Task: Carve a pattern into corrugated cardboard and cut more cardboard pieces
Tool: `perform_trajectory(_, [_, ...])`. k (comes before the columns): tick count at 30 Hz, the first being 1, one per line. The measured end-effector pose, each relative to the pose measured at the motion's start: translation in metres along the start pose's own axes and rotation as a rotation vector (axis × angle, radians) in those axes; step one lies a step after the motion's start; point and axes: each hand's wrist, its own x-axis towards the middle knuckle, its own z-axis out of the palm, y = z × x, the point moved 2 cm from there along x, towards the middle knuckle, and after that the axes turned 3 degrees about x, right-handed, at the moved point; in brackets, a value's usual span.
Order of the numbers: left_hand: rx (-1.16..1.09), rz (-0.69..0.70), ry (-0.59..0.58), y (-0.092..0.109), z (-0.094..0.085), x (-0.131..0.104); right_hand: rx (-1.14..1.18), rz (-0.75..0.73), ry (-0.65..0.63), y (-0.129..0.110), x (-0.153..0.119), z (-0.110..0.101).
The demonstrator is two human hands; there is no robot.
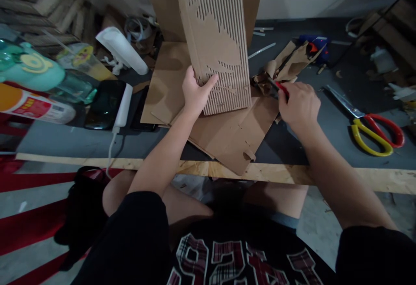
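Note:
My left hand [196, 92] grips the left edge of a corrugated cardboard piece [216, 38], thumb on its face. Much of the ridged inner layer shows, with a ragged patch of smooth brown paper still on it. To the right, my right hand [300, 105] is closed around a tool with a red handle [282, 88] and a dark front part; its exact kind is unclear. The tool's tip is close to torn brown paper scraps [292, 62]. Flat cardboard sheets [230, 135] lie under the held piece, reaching past the table's front edge.
Red-and-yellow-handled scissors [367, 124] lie on the right. A blue glue gun [315, 44] sits behind the scraps. At left are bottles [35, 70], a drink cup [86, 59], a phone [105, 103] and a white cabled device [123, 107]. A cardboard panel [167, 12] stands behind.

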Motion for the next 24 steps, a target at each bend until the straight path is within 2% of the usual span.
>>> perform_trajectory(2, [0.003, -0.021, 0.007, 0.011, 0.001, -0.004, 0.024, -0.084, 0.033, -0.003, -0.001, 0.002])
perform_trajectory(5, [0.004, -0.032, 0.013, 0.039, 0.005, -0.020, 0.145, -0.327, 0.081, -0.019, -0.007, -0.002])
perform_trajectory(7, [0.025, -0.025, 0.021, 0.058, 0.009, -0.032, 0.208, -0.499, 0.053, -0.033, -0.013, -0.004])
perform_trajectory(9, [0.032, -0.016, 0.027, 0.071, 0.012, -0.043, 0.219, -0.577, 0.009, -0.042, -0.018, -0.003])
perform_trajectory(12, [0.024, -0.003, 0.051, 0.076, 0.015, -0.048, 0.218, -0.533, -0.001, -0.047, -0.022, 0.003])
perform_trajectory(16, [-0.016, -0.006, 0.067, 0.077, 0.017, -0.046, 0.310, -0.460, 0.076, -0.045, -0.023, 0.011])
perform_trajectory(20, [-0.040, -0.001, 0.093, 0.086, 0.019, -0.049, 0.387, -0.417, 0.139, -0.044, -0.022, 0.013])
perform_trajectory(24, [-0.008, 0.019, 0.135, 0.093, 0.018, -0.053, 0.381, -0.357, 0.108, -0.046, -0.021, 0.012])
